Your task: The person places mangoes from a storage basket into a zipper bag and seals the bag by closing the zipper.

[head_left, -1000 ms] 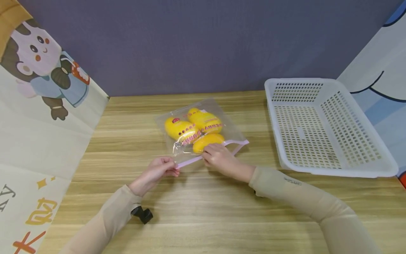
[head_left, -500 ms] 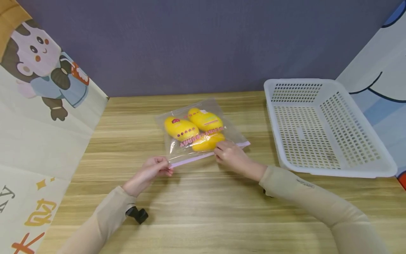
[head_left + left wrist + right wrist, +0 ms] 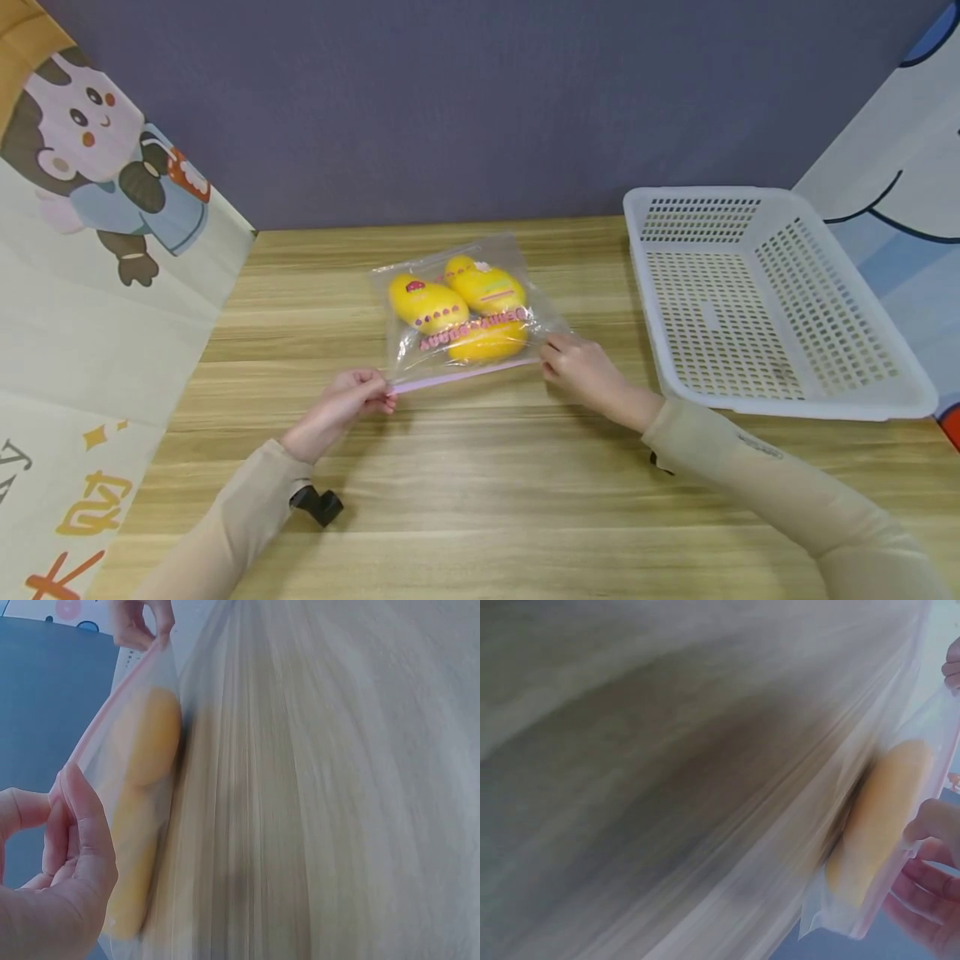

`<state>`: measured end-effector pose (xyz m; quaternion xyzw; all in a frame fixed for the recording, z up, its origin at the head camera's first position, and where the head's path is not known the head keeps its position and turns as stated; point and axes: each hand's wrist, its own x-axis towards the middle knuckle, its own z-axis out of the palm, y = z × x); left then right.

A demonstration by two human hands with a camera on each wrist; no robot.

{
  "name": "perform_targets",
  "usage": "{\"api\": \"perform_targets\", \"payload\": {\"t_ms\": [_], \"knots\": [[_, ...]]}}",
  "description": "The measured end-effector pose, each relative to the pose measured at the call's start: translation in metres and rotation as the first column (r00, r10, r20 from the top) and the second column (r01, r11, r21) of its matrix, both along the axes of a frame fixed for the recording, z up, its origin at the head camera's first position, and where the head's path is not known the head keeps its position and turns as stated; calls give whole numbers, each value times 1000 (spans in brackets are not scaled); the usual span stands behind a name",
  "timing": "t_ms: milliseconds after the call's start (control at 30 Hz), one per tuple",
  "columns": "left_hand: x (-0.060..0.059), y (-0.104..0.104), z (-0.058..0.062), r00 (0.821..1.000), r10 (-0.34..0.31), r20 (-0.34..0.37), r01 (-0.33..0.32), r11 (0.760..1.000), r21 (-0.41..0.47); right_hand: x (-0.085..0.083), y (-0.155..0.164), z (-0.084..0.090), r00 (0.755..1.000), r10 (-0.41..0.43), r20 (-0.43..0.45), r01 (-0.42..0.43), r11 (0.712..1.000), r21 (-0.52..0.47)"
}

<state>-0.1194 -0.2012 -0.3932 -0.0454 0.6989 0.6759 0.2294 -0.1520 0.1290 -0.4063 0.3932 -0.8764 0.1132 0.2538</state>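
A clear zip bag [image 3: 465, 317] with a pink seal strip [image 3: 461, 377] lies on the wooden table [image 3: 480, 500], holding yellow mango-shaped pieces [image 3: 450, 308]. My left hand [image 3: 358, 398] pinches the strip's left end. My right hand [image 3: 573, 367] pinches the strip's right end. In the left wrist view the left hand [image 3: 64, 855] grips the bag [image 3: 139, 787] edge, with the right hand [image 3: 139, 622] at the far end. In the right wrist view the right hand [image 3: 930, 892] holds the bag [image 3: 877, 847] corner; that view is blurred.
A white perforated plastic basket [image 3: 757, 292] stands at the right of the table. A cartoon-printed cloth [image 3: 90, 250] hangs at the left and another [image 3: 900, 150] at the right. A purple wall [image 3: 480, 100] closes the back.
My right hand has slid rightward along the pink strip from its middle to its right end. My left hand has drawn a little left, and the strip now lies flat and straight.
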Motion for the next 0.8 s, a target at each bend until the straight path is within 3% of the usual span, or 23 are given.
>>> {"api": "perform_targets", "payload": {"t_ms": [367, 800], "knots": [[-4, -5, 1, 1000, -7, -14, 7, 999, -35, 5, 23, -4, 993, -116, 21, 117, 993, -31], [-8, -4, -1, 998, -9, -63, 0, 988, -152, 13, 34, -8, 997, -74, -10, 73, 995, -68]]}}
